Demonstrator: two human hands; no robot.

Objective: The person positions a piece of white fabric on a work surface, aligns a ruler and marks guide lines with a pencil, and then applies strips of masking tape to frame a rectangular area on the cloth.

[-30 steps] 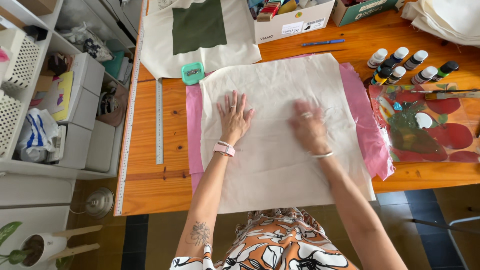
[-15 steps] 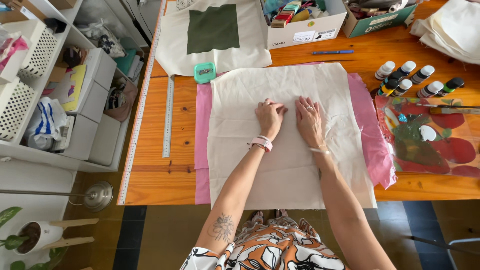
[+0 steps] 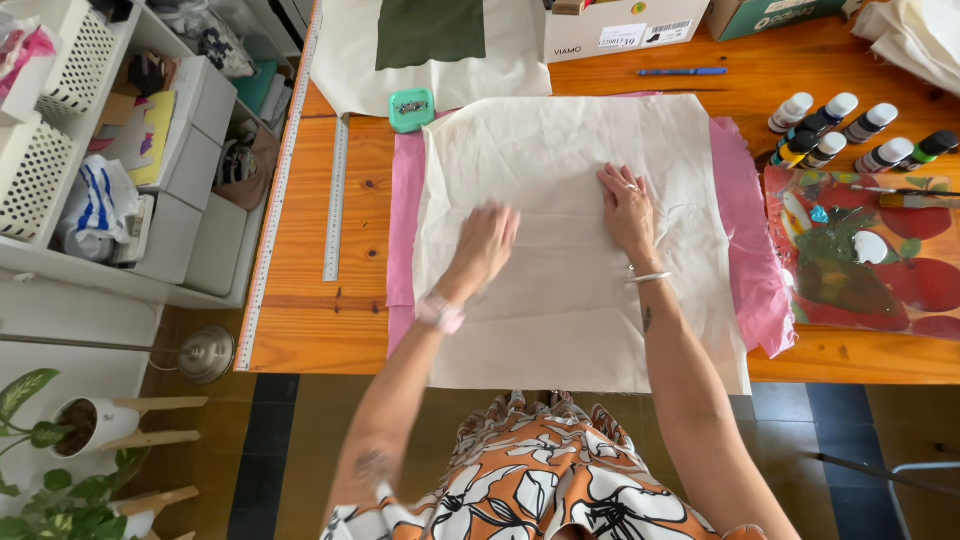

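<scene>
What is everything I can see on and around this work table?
cream cloth: one, under both hands
pink sheet: one, beneath the cloth
paint bottles: about eight, mixed caps, far right
paint-smeared palette sheet: one, red and green, right edge
brush: one, lying on the palette
blue pen: one, far side
teal tin: one, cloth's far-left corner
metal ruler: one, left of cloth
green-panelled cloth: one, far side
left hand: flat, blurred
right hand: flat, fingers spread
</scene>
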